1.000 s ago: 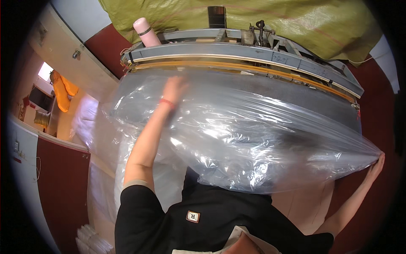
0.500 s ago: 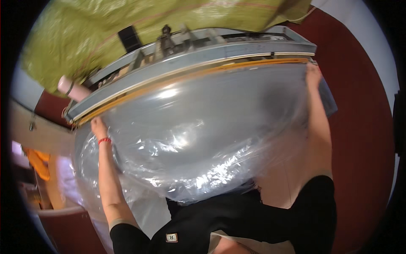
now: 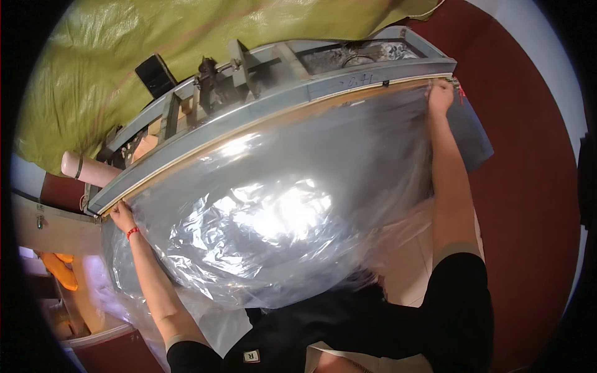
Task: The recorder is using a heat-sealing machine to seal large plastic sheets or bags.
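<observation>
A wide sheet of clear plastic film (image 3: 261,180) hangs between my two hands, its far edge running along the front of a long grey metal frame (image 3: 261,99). My left hand (image 3: 122,214), with a red bracelet at the wrist, is closed on the film near the frame's left end. At the right end my right hand (image 3: 440,96) pinches the film's other corner, knuckles up against the frame. A pale strip (image 3: 205,144) runs the frame's length, with a brownish-orange band just below it, partly under the film. The film's near side sags in shiny wrinkles toward my body.
Inside the frame are crossbars and a dark metal mechanism (image 3: 214,78). A pink bottle (image 3: 90,169) lies by its left end; a black flat object (image 3: 155,76) stands behind it. Yellow-green woven sheeting (image 3: 205,25) spreads behind. Dark red floor (image 3: 516,205) lies to the right.
My left hand has moved left and nearer; my right has shifted slightly left and up. The film's far edge now covers more of the orange band. The frame appears more slanted in view.
</observation>
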`<state>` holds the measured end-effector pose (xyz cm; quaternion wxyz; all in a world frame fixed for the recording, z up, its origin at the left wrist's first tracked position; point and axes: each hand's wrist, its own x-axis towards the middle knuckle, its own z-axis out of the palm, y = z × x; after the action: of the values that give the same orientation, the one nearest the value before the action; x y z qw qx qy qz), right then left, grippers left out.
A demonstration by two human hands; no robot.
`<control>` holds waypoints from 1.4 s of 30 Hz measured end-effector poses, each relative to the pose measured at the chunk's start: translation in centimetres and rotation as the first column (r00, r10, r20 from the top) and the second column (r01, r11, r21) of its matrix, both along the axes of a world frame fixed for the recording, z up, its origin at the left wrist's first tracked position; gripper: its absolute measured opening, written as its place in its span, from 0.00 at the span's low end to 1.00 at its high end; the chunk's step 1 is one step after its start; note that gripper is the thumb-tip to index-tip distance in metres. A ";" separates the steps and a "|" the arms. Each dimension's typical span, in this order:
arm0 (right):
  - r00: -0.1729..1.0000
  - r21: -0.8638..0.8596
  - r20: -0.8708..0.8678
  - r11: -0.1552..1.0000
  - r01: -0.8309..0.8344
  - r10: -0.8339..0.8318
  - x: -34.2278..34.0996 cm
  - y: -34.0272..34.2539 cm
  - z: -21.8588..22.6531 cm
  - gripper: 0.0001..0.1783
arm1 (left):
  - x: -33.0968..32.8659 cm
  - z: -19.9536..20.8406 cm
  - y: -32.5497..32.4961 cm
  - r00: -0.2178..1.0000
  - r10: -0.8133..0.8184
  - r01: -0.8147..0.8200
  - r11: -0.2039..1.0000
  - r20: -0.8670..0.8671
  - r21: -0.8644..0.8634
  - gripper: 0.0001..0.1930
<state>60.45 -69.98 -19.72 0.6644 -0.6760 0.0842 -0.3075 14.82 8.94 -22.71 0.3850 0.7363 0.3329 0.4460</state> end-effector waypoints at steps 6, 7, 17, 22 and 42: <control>0.995 -0.064 -0.031 0.993 0.096 -0.098 -1.3 0.3 1.5 0.10 | 1.8 1.3 -3.1 0.965 0.262 -0.261 0.951 0.016 0.168 0.14; 0.999 -0.020 -0.019 0.999 0.041 -0.042 -0.8 0.0 1.1 0.10 | 1.5 1.4 -3.1 0.967 0.254 -0.254 0.960 0.012 0.117 0.14; 0.871 -0.530 0.357 0.841 -0.107 0.336 -16.4 18.4 11.4 0.11 | -5.2 11.0 -15.8 0.910 -0.367 0.392 0.914 0.192 -0.109 0.03; 0.526 -0.897 0.241 0.394 -0.200 0.816 -27.8 29.5 11.4 0.15 | -12.1 14.0 -18.6 0.916 -0.271 0.284 0.959 0.295 0.001 0.04; 0.973 -0.815 -0.150 0.535 -0.223 0.176 -16.9 -9.4 1.0 0.14 | -19.0 6.6 -27.6 0.848 -0.160 0.283 0.942 -0.505 0.178 0.13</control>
<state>43.54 -79.33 -18.67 0.2979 -0.9205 -0.1308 -0.2163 -4.19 -18.70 -16.12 0.2447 0.8995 0.2728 0.2379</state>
